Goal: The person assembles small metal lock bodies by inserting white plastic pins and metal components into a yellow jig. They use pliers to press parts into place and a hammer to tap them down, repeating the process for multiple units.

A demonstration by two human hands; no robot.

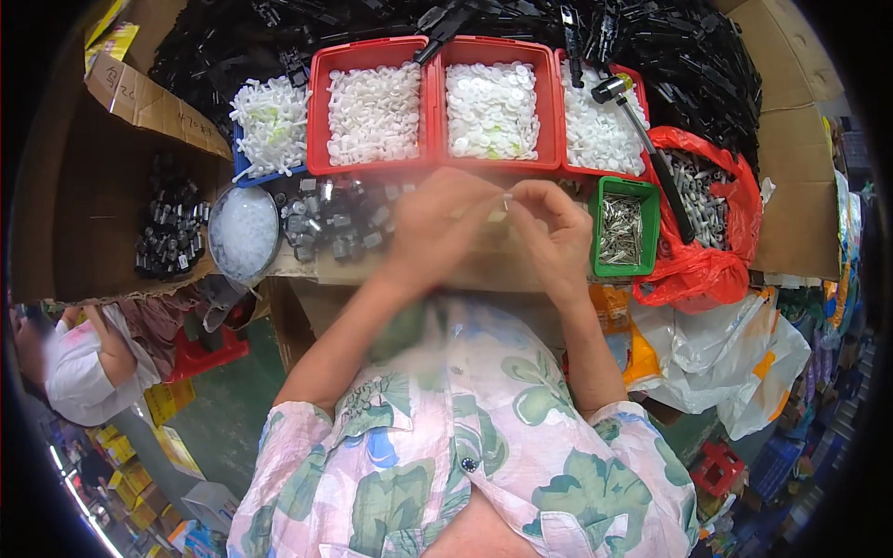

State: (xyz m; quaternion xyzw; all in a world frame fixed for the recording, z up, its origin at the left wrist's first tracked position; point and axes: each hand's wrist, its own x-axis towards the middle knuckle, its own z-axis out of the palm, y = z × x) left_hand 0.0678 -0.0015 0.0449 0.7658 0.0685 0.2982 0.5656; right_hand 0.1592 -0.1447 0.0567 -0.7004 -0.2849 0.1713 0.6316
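My right hand (558, 237) is raised over the near edge of the bench, thumb and fingertips pinched round a small whitish piece (507, 199) too small to name. Close beside it, my left hand (435, 228) is smeared by motion, its fingers reaching toward the same piece; whether they grip anything is hidden by the blur. Beyond both hands stand red trays (433, 112) of small white plastic parts: stemmed pieces on the left, round discs in the middle. Clear and dark cube-like pieces (339, 223) lie left of my left hand. A green tray (598, 259) of thin metal pins sits right of my right hand.
A hammer (662, 172) leans across the right tray and a red bag (693, 284) of grey parts. Black plastic parts (223, 56) are heaped behind. At left are a blue tray (244, 175), a bowl of clear pieces (244, 232) and a cardboard box (84, 186). Another person (88, 363) is at far left.
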